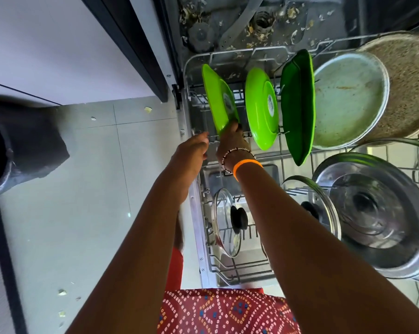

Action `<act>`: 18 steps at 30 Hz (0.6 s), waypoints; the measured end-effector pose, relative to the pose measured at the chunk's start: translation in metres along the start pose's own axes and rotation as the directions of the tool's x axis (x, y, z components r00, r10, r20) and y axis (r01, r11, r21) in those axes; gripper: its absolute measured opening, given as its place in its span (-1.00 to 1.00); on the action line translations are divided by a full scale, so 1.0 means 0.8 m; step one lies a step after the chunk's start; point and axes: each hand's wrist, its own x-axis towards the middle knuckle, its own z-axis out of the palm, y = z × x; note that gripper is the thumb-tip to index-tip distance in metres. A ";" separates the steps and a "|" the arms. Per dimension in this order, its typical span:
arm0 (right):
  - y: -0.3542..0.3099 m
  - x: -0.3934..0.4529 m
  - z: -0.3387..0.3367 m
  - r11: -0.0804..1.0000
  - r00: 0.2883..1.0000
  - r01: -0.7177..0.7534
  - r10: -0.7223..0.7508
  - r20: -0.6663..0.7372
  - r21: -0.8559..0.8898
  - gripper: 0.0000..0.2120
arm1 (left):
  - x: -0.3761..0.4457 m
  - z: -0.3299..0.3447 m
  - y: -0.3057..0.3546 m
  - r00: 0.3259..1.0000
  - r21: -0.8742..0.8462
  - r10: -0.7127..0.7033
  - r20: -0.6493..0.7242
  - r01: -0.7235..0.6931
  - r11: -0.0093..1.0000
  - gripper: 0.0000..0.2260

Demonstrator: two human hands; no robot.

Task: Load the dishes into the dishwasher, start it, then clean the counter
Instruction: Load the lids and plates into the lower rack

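The dishwasher's lower rack point(191, 75) is pulled out over the open door. My right hand point(231, 141) grips the near edge of a light green plate point(218, 100) standing tilted at the rack's left end. My left hand point(196, 147) sits just left of it at the rack's side rim, fingers loosely curled, holding nothing. A second light green plate point(261, 107) and a dark green tray point(298, 107) stand on edge to the right. A large speckled pan point(353, 97) lies at the far right.
Two glass lids point(225, 222) point(324, 203) stand in the near rack rows, beside a steel pot point(377, 213). Food scraps litter the dishwasher floor point(259, 22). A dark bin point(16, 150) stands on the tiled floor to the left, with bits of debris around.
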 end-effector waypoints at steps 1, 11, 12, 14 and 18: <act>0.001 0.001 0.001 1.000 1.000 -0.003 0.003 0.013 -0.006 -0.43 | 0.001 0.003 0.000 1.000 0.001 0.000 0.021 0.000 1.000 -0.64; -0.011 -0.020 -0.036 0.989 0.999 -0.007 0.003 0.032 0.146 -0.54 | -0.009 -0.017 -0.007 1.000 -0.008 -0.021 0.021 0.021 1.000 -0.68; -0.014 -0.029 -0.040 0.985 1.000 -0.002 -0.002 0.024 0.174 -0.57 | -0.016 -0.022 -0.004 0.999 -0.014 -0.031 0.012 0.031 0.999 -0.69; -0.025 -0.053 -0.047 0.971 1.000 0.005 -0.011 0.027 0.240 -0.61 | -0.032 -0.033 0.002 1.000 -0.009 -0.027 -0.002 0.027 1.000 -0.70; -0.060 -0.119 -0.062 0.928 0.998 0.053 -0.057 -0.002 0.370 -0.68 | -0.079 -0.058 0.025 1.000 0.002 -0.004 -0.006 0.004 1.000 -0.72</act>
